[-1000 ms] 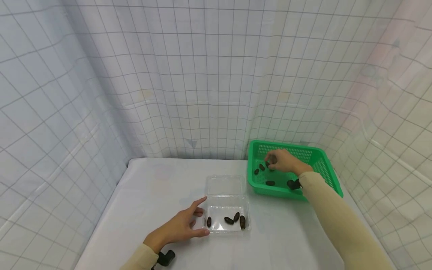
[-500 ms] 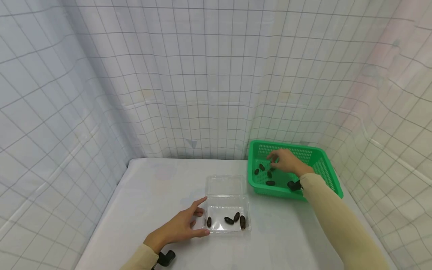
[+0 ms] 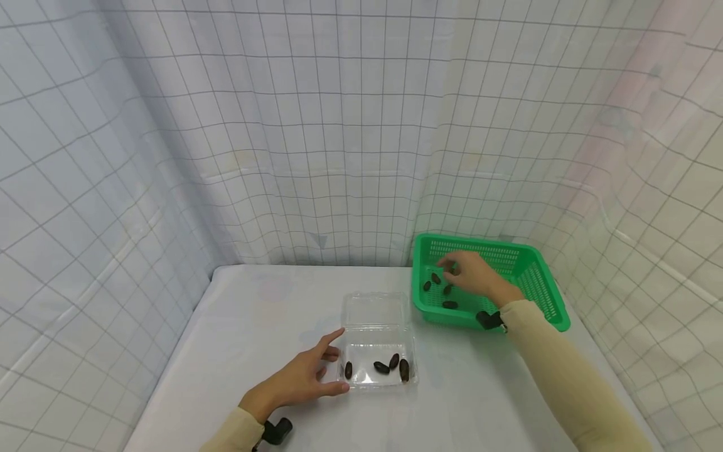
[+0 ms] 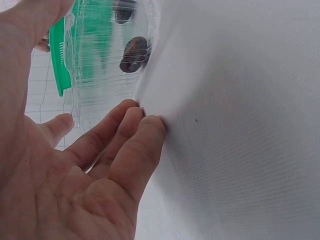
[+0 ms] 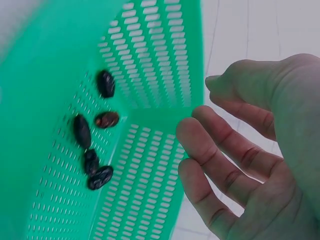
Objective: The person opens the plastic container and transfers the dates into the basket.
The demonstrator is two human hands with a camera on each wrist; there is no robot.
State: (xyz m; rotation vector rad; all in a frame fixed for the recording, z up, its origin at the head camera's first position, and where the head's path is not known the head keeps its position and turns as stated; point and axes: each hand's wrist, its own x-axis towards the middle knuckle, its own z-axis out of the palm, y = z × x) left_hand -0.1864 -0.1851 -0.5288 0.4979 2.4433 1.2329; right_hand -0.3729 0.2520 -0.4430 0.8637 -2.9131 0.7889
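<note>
Green mesh of the basket (image 3: 499, 256) shows behind the fingers (image 5: 197, 142) of your right hand (image 3: 471, 274), which are loosely bent and slightly parted, with a gap between thumb and fingertips. That hand is over the left half of the basket, right of centre in the head view. Inside the basket lie five dark dates (image 5: 82, 131); in the right wrist view they sit at the left of the frame, apart from your fingertips. Three run close together in a chain at lower left, while a reddish one and another rest singly just above.

Your left hand (image 3: 299, 380) is below centre in the head view, its thumb and index finger spread wide along the left side of a clear plastic box (image 3: 361, 351). In the left wrist view its other fingertips bunch near the box's base; whether they press on it cannot be told. Four more dates (image 3: 381, 367) lie in the box, one by its left side and three towards its lower right. Its lid (image 3: 374, 309) is folded back towards the top of the frame.

Farther out, cream sleeves (image 3: 570, 376) enter from the bottom, a white cloth (image 3: 260, 314) covers the table, and a checked curtain (image 3: 367, 125) fills the top and both sides.
</note>
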